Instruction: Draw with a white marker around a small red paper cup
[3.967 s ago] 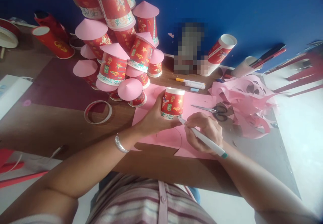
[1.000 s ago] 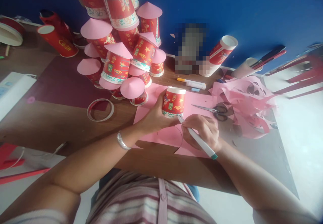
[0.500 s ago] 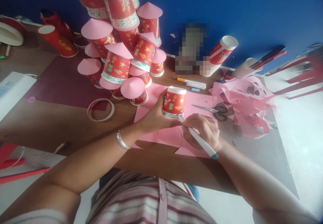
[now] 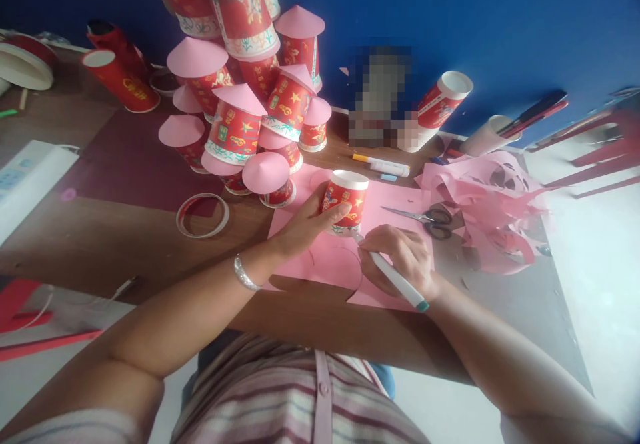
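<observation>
My left hand (image 4: 313,221) is wrapped round a red paper cup (image 4: 356,199), its thumb lying across the front. The cup stands upright, with gold and green patterns and a white lower band bearing green drawn marks. In my right hand (image 4: 403,257) is a white marker pen (image 4: 397,281) with a green end, gripped like a pencil. Its tip touches or nearly touches the cup's lower band. Beneath both hands lies a pink paper sheet (image 4: 335,267) with curved outlines on it. Scissors (image 4: 425,217) rest just beyond my right hand.
Red cups with pink cone tops (image 4: 237,127) are stacked at the back left. A tape roll (image 4: 181,221) lies left of my forearm. Pink paper scraps (image 4: 485,197) pile up at right, by a pen holder (image 4: 487,139). An orange-tipped marker (image 4: 383,165) lies behind the cup.
My left thumb has moved from below the cup up across its front. The marker stays at the lower band, my right hand nearly still. The view has shifted slightly.
</observation>
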Available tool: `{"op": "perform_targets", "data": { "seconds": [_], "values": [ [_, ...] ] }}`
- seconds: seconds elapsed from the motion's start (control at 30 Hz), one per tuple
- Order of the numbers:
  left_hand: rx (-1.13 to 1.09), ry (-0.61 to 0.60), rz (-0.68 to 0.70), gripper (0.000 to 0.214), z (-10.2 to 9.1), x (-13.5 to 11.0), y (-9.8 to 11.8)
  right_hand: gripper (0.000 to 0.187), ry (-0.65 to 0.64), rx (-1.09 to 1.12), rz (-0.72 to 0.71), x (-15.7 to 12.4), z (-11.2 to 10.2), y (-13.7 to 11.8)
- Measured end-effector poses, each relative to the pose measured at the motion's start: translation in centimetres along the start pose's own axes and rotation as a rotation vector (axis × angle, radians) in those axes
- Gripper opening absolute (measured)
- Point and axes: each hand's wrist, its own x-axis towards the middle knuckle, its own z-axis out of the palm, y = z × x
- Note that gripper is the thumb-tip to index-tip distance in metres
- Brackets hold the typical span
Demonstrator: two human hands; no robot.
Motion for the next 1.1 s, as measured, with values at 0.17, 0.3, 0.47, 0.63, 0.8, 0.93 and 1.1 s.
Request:
{"op": "perform_targets", "data": {
  "seconds": [0.17,0.3,0.47,0.63,0.8,0.93,1.1],
  "values": [
    [-0.033,0.020,-0.023,0.059,0.17,0.07,0.26,0.020,-0.004,0.029,0.004,0.09,0.08,-0.13],
    [-0.041,0.023,-0.016,0.057,0.10,0.13,0.03,0.022,-0.012,0.050,0.007,0.04,0.18,-0.34],
    [-0.025,0.028,-0.016,0.057,-0.01,0.17,-0.14,0.023,-0.025,0.058,0.013,-0.03,0.22,-0.62],
    [-0.019,0.037,-0.021,0.055,0.07,0.07,0.12,0.022,-0.040,0.081,0.025,-0.10,0.25,-0.68],
    [-0.047,0.028,-0.015,0.056,0.05,0.10,0.02,0.022,-0.020,0.071,0.008,-0.11,0.25,-0.61],
    [-0.052,0.021,-0.017,0.057,0.02,0.15,-0.08,0.024,-0.015,0.049,-0.019,-0.18,0.32,-0.49],
    [-0.063,0.026,-0.015,0.056,0.08,0.12,0.05,0.026,0.012,0.022,-0.042,-0.40,0.49,-0.39]
  ]
}}
